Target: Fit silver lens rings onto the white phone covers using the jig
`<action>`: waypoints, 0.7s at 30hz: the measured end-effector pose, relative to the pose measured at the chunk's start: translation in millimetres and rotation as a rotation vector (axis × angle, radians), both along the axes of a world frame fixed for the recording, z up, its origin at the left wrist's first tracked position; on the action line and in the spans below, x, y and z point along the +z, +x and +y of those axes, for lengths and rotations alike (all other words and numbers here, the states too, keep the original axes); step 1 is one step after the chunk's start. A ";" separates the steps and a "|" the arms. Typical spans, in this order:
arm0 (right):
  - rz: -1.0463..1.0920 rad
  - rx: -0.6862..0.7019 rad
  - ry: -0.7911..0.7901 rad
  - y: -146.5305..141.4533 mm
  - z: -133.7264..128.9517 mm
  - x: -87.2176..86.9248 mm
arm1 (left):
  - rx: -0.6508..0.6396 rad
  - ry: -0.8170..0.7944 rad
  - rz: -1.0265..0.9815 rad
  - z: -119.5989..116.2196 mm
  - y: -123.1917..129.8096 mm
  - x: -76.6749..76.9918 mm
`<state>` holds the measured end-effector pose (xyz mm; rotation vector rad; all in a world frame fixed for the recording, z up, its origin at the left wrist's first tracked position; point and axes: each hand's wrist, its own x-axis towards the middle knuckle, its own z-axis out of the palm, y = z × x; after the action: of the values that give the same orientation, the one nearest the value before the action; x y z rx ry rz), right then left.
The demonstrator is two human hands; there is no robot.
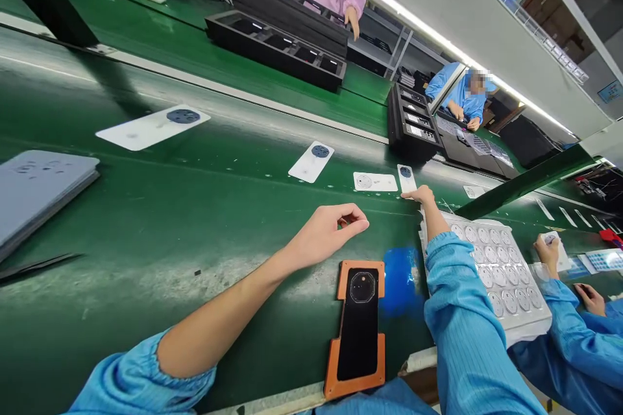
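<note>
Above the middle of the green surface, my left hand [326, 233] is bent with thumb and fingertips together, and nothing shows between them. My right hand [422, 196] reaches forward, its fingers on the near edge of a small white panel [405, 175] with a dark round patch. A white panel with a pale ring [387, 182] lies just left of it. Two more white panels with dark round patches lie farther left, one upright [307, 166] and one long [146, 131]. Near my body, an orange frame [381, 358] holds a black plate [357, 337] with a ring.
A white tray of round discs [525, 321] sits under and beside my right forearm. Blue film [400, 279] lies by the frame. A grey stack [39, 188] and dark tweezers [39, 266] are at left. Black trays [292, 71], a slanted post [530, 181] and other people stand beyond.
</note>
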<state>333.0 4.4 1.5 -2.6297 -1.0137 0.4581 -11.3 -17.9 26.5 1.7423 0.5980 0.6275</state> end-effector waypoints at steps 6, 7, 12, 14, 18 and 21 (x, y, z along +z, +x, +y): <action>-0.182 0.058 0.079 5.7 -4.4 26.1 | 0.089 0.193 0.051 1.9 -0.1 -8.0; -0.209 0.085 0.114 2.5 -9.8 33.6 | 0.134 0.277 0.051 3.6 0.8 -11.3; -0.238 0.526 0.366 -50.8 -87.6 66.7 | 0.300 0.717 0.051 5.5 12.9 -32.0; -0.156 0.885 0.470 -80.7 -129.6 75.0 | 0.138 0.747 0.067 0.2 19.0 -39.7; -0.178 0.888 0.506 -89.5 -187.7 79.7 | -0.171 0.563 0.056 -9.8 24.6 -47.5; -0.271 0.510 0.385 -41.7 -211.1 69.2 | 0.016 0.357 0.080 -8.4 21.8 -43.0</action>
<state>291.3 -206.7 70.7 -2.1121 -1.6795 -0.0070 10.5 -26.3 -16.6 2.1056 0.5813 0.7111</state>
